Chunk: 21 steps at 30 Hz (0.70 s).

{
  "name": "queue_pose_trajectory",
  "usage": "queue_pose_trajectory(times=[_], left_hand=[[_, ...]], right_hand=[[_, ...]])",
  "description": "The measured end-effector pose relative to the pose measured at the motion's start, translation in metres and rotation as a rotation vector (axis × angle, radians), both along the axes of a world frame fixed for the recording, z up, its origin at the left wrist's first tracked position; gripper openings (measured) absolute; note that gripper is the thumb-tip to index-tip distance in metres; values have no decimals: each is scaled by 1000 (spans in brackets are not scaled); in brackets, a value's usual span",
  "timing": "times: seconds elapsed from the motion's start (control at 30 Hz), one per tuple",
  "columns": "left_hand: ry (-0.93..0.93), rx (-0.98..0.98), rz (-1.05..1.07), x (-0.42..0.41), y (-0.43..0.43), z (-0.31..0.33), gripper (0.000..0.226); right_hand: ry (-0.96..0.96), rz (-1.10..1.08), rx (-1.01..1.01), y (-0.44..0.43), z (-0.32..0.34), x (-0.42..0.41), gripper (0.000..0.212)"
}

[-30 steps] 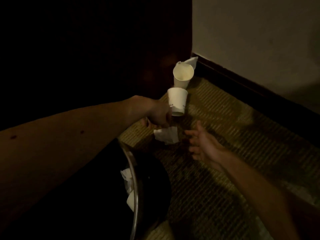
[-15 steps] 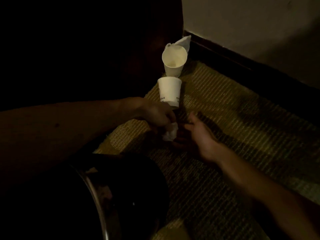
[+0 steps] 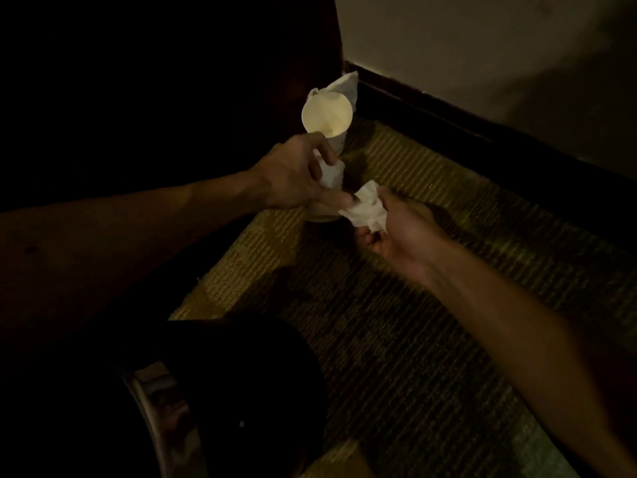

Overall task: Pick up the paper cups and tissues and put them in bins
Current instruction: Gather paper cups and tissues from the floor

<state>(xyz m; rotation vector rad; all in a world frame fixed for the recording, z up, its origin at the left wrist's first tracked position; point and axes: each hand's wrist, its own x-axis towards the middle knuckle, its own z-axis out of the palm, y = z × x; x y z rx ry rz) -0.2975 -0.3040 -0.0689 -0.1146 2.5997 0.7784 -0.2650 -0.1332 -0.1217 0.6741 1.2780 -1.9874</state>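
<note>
Left hand (image 3: pixel 293 177) grips near cup (image 3: pixel 333 174), right hand (image 3: pixel 403 236) pinches crumpled tissue (image 3: pixel 365 211) — hard squeeze could crush cup; dim light, tissue may miss bin (image 3: pixel 151 401).

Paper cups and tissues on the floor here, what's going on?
A person is tidying litter off the carpet. Their left hand grips the nearer paper cup, while the right hand holds a crumpled tissue. A second cup sits farther back with another tissue behind it. A dark bin stands nearby.
</note>
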Motion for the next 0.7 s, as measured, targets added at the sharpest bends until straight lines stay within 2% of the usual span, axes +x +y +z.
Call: queue_pose_trajectory(times=[0.07, 0.13, 0.23, 0.3, 0.4, 0.47, 0.6, 0.7], left_hand=[[30, -264, -36, -8, -9, -7, 67], [27, -435, -53, -12, -12, -16, 75], [67, -408, -38, -14, -10, -22, 84], [-8, -356, -36, -14, -8, -21, 85], [-84, -455, -117, -11, -1, -20, 54], [-100, -380, -157, -12, 4, -13, 22], [-245, 20, -192, -8, 21, 10, 30], [-280, 150, -169, -2, 33, 17, 30]], right_hand=[[-22, -24, 35, 4, -2, -1, 26], [-23, -17, 77, 7, -4, -1, 27], [-3, 22, 95, 12, -5, 1, 29], [1, 32, 109, 14, -6, 2, 33], [-13, 35, 117, 17, -3, 2, 38], [-8, 55, 113, 19, 0, 1, 42], [79, 159, 197, 25, 3, -1, 53], [165, 249, 256, 29, 1, -4, 71]])
